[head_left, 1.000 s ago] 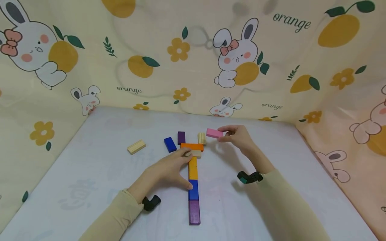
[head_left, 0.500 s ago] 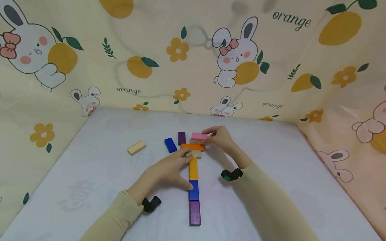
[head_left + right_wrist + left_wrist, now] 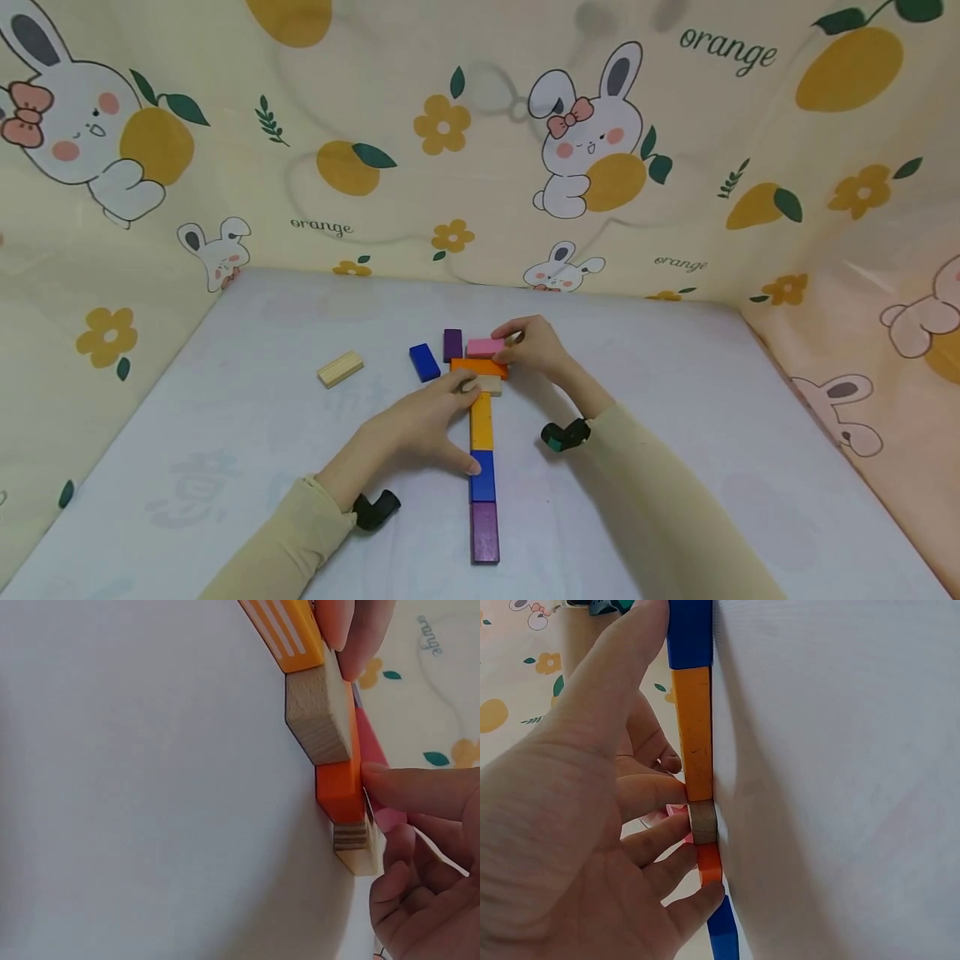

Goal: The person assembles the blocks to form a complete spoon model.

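Mid-frame: my right fingers (image 3: 420,790) clamp pink rectangular block (image 3: 482,348); left fingers (image 3: 656,838), apart, likely steady pale wooden block (image 3: 491,384).

1. In the head view the light is even and moderately bright; around the pink block (image 3: 484,348) colours are clear and edges rather sharp.
2. The light seems to come from above; its exact direction I cannot tell.
3. To the near right of the pink block, the right sleeve (image 3: 667,492) throws a broad, soft shadow on the white tabletop (image 3: 660,358).
4. Behind the pink block, the printed cloth (image 3: 480,192) carries pale grey shadows, one ring-shaped.
5. Both wrist views are dimmer and greyer; a wide soft shadow lies across the row of blocks (image 3: 694,735) from the pink block.
6. In the right wrist view, cloth beyond the pink block looks slightly soft.
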Demonstrator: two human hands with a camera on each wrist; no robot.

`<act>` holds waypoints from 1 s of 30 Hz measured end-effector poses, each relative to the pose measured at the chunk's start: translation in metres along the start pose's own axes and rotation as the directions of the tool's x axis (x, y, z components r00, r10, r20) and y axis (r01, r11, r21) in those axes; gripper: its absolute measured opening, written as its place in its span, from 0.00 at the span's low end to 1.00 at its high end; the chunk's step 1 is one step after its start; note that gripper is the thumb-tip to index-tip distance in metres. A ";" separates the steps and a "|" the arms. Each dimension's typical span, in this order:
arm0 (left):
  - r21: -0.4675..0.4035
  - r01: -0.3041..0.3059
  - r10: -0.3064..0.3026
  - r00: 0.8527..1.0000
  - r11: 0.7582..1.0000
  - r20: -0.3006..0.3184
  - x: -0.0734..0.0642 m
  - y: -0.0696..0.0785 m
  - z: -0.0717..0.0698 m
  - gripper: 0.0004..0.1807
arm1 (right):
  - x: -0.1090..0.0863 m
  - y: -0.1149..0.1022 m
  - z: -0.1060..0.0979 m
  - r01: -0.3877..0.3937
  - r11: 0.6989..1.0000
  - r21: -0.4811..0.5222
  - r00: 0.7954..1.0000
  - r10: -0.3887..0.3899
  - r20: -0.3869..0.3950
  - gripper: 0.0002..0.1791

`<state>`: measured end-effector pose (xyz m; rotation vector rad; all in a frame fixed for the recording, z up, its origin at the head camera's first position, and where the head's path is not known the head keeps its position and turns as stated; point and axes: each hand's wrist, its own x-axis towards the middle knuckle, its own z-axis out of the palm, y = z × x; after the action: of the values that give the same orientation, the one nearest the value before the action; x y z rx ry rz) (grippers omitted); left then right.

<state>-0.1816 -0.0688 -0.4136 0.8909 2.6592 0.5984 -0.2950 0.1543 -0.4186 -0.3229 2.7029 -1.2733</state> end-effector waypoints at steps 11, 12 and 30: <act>-0.006 0.001 -0.001 1.000 1.000 0.002 -0.001 0.001 0.001 0.61 | 0.001 0.001 0.001 0.046 0.998 -0.042 0.996 -0.043 0.080 0.15; -0.003 0.002 -0.002 1.000 1.000 0.002 -0.001 0.000 0.001 0.61 | 0.001 0.000 0.001 0.051 0.998 -0.045 0.996 -0.047 0.082 0.15; 0.007 0.010 -0.010 1.000 1.000 0.005 0.000 -0.001 0.001 0.61 | 0.000 -0.002 0.002 0.062 0.998 -0.015 0.994 -0.060 0.092 0.15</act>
<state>-0.1813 -0.0694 -0.4150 0.8790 2.6609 0.5840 -0.2942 0.1516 -0.4179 -0.4581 2.6480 -1.2184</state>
